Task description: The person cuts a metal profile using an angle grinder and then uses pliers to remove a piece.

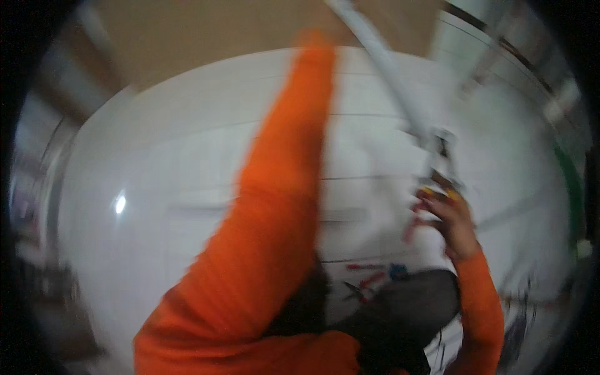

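My left arm, in an orange sleeve, stretches to the far edge of the view. My left hand (320, 17) is blurred and blends with the brown surface behind it, so its fingers cannot be made out; it is beside the upper end of a long, pale grey metal strip (384, 59). That strip slants down to the right. At its near end, my right hand (455, 222) is closed around a hand tool with red and yellow handles (412, 225). The tool's metal head (442, 150) meets the strip; motion blur hides its exact kind and whether it bites on it.
White floor tiles (156, 162) spread below me, with a brown board-like surface (206, 31) at the far side. Close to my dark-trousered knee (412, 306) lie a red-handled screwdriver (364, 267), red-handled pliers (356, 292) and a small blue item (398, 271). A green strip (567, 187) curves at the right.
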{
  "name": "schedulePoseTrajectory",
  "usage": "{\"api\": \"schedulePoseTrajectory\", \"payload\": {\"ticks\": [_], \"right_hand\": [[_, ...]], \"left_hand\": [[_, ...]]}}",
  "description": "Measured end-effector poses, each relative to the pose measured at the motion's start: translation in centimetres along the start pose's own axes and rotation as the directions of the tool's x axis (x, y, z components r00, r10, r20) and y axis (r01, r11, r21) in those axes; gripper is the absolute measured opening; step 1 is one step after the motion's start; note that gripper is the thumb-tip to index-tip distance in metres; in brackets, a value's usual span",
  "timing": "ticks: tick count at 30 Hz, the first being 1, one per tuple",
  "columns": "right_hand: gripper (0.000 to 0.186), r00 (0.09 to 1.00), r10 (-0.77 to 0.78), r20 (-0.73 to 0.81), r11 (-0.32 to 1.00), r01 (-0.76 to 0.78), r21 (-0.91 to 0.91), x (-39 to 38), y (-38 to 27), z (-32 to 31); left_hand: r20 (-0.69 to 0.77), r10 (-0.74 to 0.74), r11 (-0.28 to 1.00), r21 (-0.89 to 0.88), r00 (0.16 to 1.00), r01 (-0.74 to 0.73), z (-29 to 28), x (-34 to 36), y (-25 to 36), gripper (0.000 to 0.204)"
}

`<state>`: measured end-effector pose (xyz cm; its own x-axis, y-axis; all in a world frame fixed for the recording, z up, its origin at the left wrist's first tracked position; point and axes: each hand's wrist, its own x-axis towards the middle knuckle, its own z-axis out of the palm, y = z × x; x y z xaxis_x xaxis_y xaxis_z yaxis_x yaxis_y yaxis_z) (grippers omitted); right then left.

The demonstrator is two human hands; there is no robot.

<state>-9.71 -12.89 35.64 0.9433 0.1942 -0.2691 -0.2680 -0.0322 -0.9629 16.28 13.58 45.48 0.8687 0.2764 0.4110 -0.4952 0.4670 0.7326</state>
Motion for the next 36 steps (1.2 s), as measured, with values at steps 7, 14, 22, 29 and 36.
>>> {"api": "schedulePoseTrajectory", "payload": {"ticks": [7, 14, 22, 29, 36], "right_hand": [[0.053, 0.998, 0.002, -0.07, 0.988, 0.008, 0.151, -1.4, -1.3, 0.4], [0.033, 0.969, -0.051, -0.243, 0.974, 0.102, 0.202, -1.9, 0.3, 1.9], [0.059, 0.977, -0.068, -0.203, 0.994, 0.084, 0.069, -1.4, -0.2, 2.2], [0.016, 0.958, -0.165, -0.234, 0.983, 0.179, 0.041, -0.8, -1.0, 2.8], [0.017, 0.905, -0.227, -0.36, 0.923, 0.082, -0.375, 0.4, -1.3, -0.8]], "left_hand": [[0.29, 0.004, 0.9, -0.418, 0.957, 0.123, -1.7, 6.4, 3.5, 0.043], [0.013, -0.101, 0.935, -0.34, 0.995, 0.099, 2.1, 2.9, 2.8, 0.046], [0.014, 0.011, 0.943, -0.333, 1.0, -0.006, 2.4, 2.3, 3.9, 0.041], [0.116, 0.085, 0.952, -0.303, 0.99, -0.046, 1.1, 4.2, 5.4, 0.038], [0.085, 0.186, 0.933, -0.327, 0.979, -0.149, 6.9, 2.2, 3.9, 0.036]]}}
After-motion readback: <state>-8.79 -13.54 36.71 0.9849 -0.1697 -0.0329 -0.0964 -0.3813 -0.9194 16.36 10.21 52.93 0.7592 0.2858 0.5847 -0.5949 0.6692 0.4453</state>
